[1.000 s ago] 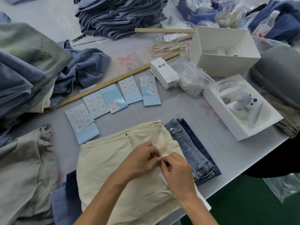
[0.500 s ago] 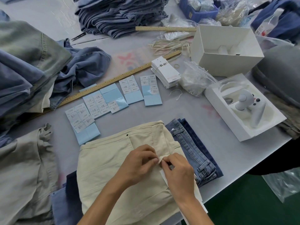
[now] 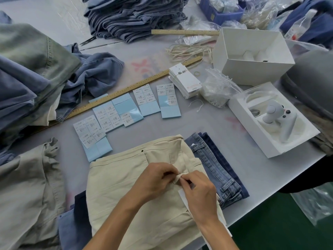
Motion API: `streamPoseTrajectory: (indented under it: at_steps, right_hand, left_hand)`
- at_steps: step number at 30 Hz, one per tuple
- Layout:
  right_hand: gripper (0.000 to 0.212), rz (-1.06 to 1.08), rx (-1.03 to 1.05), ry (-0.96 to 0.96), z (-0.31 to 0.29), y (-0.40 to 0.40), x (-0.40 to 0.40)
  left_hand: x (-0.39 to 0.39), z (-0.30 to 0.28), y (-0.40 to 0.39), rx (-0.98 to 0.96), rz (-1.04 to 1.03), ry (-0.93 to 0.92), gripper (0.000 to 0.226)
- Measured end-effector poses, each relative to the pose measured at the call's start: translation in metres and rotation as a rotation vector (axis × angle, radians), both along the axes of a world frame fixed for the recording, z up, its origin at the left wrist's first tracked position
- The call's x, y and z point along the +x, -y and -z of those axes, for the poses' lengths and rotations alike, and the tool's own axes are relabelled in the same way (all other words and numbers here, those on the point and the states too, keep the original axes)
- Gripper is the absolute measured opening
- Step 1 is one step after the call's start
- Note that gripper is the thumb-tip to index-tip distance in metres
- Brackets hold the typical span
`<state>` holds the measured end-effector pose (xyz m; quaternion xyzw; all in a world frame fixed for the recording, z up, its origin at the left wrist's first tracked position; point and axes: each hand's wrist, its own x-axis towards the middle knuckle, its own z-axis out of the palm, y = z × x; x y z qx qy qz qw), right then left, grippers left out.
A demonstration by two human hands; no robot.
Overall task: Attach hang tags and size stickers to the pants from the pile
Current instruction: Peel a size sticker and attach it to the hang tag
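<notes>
Pants [image 3: 129, 192], one cream pair, lie flat before you at the bench's near edge.
From your left: five blue-backed sticker sheets [image 3: 126, 112] fan below the long ruler [image 3: 126, 89]. Your left hand [image 3: 155, 179] pinches a fold of the cream waistband; your right hand [image 3: 200, 193] pinches the same spot, with a white hang tag [image 3: 182, 194] under its palm. One tag stack [image 3: 185, 82] sits beyond, then two white boxes [image 3: 252, 56]. Bare bench [image 3: 225, 138] lies right of the folded jeans [image 3: 216, 165].

We see pants [image 3: 126, 192] lying nearest us on the table [image 3: 207, 127], our hands [image 3: 156, 179] upon them. Sticker sheets [image 3: 126, 109] lie behind, hang tags [image 3: 185, 82] to their right, boxes [image 3: 252, 56] farther right.
</notes>
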<state>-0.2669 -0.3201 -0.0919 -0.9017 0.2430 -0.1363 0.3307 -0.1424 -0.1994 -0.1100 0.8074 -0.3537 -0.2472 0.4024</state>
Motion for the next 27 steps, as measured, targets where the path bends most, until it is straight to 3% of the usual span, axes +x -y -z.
streamPoseTrajectory:
  at_steps: [8, 11, 15, 18, 21, 25, 27]
  right_hand:
    - [0.004, 0.024, 0.271, -0.158, -0.023, 0.016, 0.003]
    - [0.006, 0.060, 0.378, -0.050, -0.030, 0.026, 0.004]
    - [0.015, 0.192, 0.668, 0.130, -0.034, 0.033, 0.004]
    - [0.014, 0.292, 0.651, 0.166, -0.035, 0.047, -0.006]
    - [0.012, 0.126, 0.512, -0.056, -0.036, 0.066, -0.027]
    - [0.023, -0.193, 0.353, -0.405, -0.040, 0.080, -0.046]
    - [0.028, -0.253, 0.268, -0.525, -0.039, 0.079, -0.047]
  left_hand:
    - [-0.008, 0.002, -0.002, -0.033, -0.033, 0.037, 0.009]
    - [-0.010, 0.004, -0.003, -0.032, -0.054, 0.052, 0.008]
    - [-0.016, 0.007, -0.005, -0.046, -0.099, 0.057, 0.008]
    - [-0.020, 0.009, -0.005, -0.058, -0.130, 0.055, 0.007]
    - [-0.021, 0.010, -0.004, -0.051, -0.155, 0.046, 0.008]
    - [-0.020, 0.009, -0.001, -0.041, -0.179, 0.011, 0.009]
    - [-0.019, 0.010, -0.001, -0.044, -0.195, -0.012, 0.010]
